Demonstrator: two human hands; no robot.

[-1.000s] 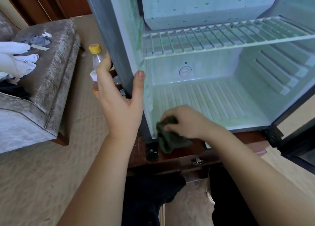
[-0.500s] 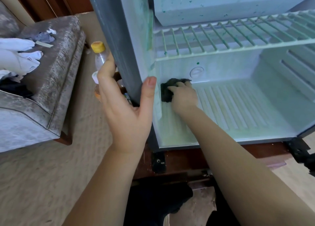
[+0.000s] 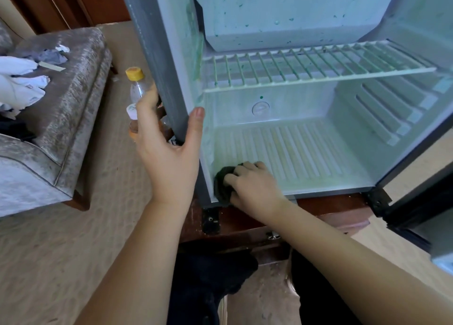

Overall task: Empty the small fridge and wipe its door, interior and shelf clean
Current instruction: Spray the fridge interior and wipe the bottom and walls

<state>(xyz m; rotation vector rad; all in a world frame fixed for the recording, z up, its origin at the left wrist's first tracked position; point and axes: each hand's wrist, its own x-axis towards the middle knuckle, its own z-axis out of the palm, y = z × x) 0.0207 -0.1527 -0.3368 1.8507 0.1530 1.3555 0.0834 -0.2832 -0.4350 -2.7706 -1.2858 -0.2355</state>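
Note:
The small fridge (image 3: 157, 55) stands open, its pale interior smeared with green stains. A white wire shelf (image 3: 306, 67) spans the upper part, with nothing on it. The ribbed floor (image 3: 306, 153) is bare too. My left hand (image 3: 169, 153) grips the fridge's grey left side wall, thumb on the front edge. My right hand (image 3: 252, 187) holds a dark green cloth (image 3: 221, 187) pressed into the front left corner of the fridge floor. The open door (image 3: 421, 202) hangs at the right edge.
Bottles stand on the floor left of the fridge, one with a yellow cap (image 3: 134, 74). A grey upholstered chair (image 3: 61, 118) with white cloths (image 3: 19, 79) sits at far left. The fridge rests on a dark wooden cabinet (image 3: 331, 216). Beige carpet (image 3: 61, 251) lies below.
My right hand has drawn the cloth from the back left corner of the fridge floor forward to the front left corner. My left hand has kept its hold on the side wall.

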